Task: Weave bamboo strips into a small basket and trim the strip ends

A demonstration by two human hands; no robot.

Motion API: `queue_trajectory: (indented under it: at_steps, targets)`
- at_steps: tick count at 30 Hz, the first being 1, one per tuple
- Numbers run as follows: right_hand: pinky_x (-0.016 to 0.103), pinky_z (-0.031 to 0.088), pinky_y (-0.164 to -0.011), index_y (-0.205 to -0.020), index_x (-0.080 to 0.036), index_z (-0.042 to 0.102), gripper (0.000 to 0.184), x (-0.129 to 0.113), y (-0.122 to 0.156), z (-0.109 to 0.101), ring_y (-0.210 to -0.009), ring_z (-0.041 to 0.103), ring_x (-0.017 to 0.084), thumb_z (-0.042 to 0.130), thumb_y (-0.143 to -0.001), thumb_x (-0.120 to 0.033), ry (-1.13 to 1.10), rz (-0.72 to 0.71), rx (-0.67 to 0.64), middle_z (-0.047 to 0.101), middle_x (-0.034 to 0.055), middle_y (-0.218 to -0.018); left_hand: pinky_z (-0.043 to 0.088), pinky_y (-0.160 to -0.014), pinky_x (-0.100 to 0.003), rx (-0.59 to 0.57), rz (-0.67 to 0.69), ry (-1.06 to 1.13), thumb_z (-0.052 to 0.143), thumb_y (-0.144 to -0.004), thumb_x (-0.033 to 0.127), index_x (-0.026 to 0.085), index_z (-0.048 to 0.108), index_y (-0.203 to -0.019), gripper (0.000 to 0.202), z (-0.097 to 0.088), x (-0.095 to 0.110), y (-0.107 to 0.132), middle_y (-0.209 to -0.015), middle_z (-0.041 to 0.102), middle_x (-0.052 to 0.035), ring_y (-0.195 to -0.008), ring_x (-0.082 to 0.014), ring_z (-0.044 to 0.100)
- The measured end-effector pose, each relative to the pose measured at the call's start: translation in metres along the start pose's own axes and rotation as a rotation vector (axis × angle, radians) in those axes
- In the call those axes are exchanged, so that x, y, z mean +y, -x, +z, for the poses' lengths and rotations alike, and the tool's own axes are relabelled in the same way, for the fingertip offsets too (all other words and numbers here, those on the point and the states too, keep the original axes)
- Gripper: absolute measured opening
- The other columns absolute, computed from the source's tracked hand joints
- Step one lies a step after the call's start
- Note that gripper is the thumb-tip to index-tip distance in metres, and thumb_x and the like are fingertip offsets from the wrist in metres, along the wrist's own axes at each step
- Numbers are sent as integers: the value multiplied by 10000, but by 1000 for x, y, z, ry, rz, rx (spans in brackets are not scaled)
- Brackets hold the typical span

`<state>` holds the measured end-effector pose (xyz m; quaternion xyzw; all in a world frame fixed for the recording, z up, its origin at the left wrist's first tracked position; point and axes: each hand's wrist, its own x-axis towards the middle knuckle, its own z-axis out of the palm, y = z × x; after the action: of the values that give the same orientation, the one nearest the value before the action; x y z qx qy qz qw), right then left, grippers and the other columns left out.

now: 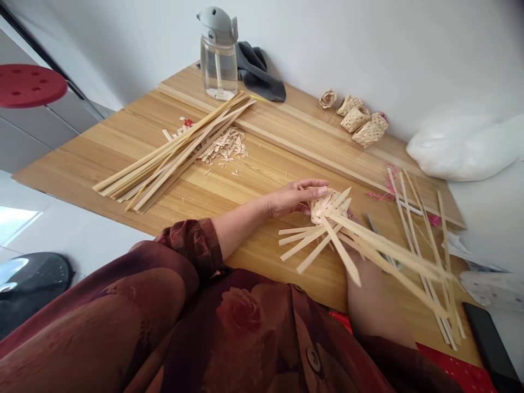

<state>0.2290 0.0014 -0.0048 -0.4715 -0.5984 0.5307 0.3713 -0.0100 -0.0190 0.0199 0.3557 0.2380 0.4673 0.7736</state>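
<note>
as the left hand (297, 199) cups flat woven strips (329, 207), ends (355, 275) splay

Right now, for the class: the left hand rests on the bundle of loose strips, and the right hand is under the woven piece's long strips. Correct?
No: the left hand rests on the woven piece, not the bundle of strips, which lies apart from it, as the head view shows. The right hand is under the long strips, as you said.
</note>
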Motion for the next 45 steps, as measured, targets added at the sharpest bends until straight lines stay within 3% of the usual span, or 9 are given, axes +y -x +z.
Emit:
queue_trajectory:
  at_steps: [4, 9, 14, 23, 30, 34, 40, 43, 45]
  targets:
    - [413, 587, -791, -1136, -331, 724, 626, -6, 3, -2, -846, 751, 260, 844, -625, -674, -143, 76, -117, 796, 32, -1048, 548, -735, -274, -34, -37, 10, 926, -703, 420, 240, 688, -1281, 650, 0, 2, 2, -1205, 726, -111, -866, -144, 687]
    - [342, 580, -766, -1078, -310, 764, 505, -23, 10, 5, -815, 743, 219, 931, -636, -487, -275, 173, -218, 792, 9, -970, 549, -680, -281, -108, -105, -10, 873, -757, 478, 238, 707, -1272, 592, 8, -2, 6, -1140, 752, -97, -821, -162, 706]
    - [350, 590, -773, -1118, -366, 773, 452, -28, 14, 14, -816, 749, 216, 917, -691, -395, -308, 184, -189, 801, -19, -964, 503, -599, -242, -134, -73, -52, 859, -750, 543, 188, 703, -1103, 524, 11, -4, 9, -902, 724, -50, -686, -127, 655]
    - [364, 597, -813, -1112, -351, 821, 355, -26, 17, 13, -861, 759, 231, 880, -763, -323, -265, 151, -139, 820, 5, -1045, 508, -682, -259, -61, -100, -38, 861, -779, 401, 192, 618, -1152, 492, 12, 4, 10, -921, 710, -36, -714, -121, 657]
    - [306, 581, -838, -1117, -261, 838, 364, -55, 24, 10, -973, 742, 220, 894, -766, -341, 53, -66, -79, 810, 57, -1075, 493, -677, -247, -24, -94, -16, 829, -772, 301, 172, 605, -1104, 420, 13, 4, 8, -882, 711, -23, -689, -109, 644]
    - [319, 590, -732, -1091, -275, 829, 358, -70, 28, 10, -827, 736, 197, 893, -754, -377, 111, -29, -75, 811, 43, -1014, 504, -684, -252, -53, -77, 38, 793, -739, 229, 163, 624, -1093, 397, 12, 4, 7, -912, 728, -38, -718, -121, 657]
    - [369, 593, -878, -934, -282, 777, 195, -87, 37, 20, -984, 726, 223, 843, -805, -413, 104, 33, -59, 781, 21, -1065, 471, -605, -257, -57, -46, 7, 751, -680, 213, 161, 645, -1104, 440, 15, 3, 10, -868, 714, -43, -637, -126, 621]
    - [368, 580, -836, -826, -253, 707, 255, -93, 39, 30, -902, 710, 214, 822, -824, -481, 67, 106, -108, 753, 22, -968, 465, -597, -256, -44, -34, 17, 733, -684, 218, 158, 650, -1080, 409, 18, 3, 15, -840, 704, -45, -633, -132, 623]
    - [394, 556, -906, -759, -242, 673, 316, -96, 40, 35, -995, 697, 238, 798, -845, -519, 88, 81, -128, 747, 40, -1005, 455, -589, -252, -47, -37, 13, 725, -692, 225, 157, 652, -1062, 383, 19, 4, 17, -802, 692, -37, -622, -131, 616]
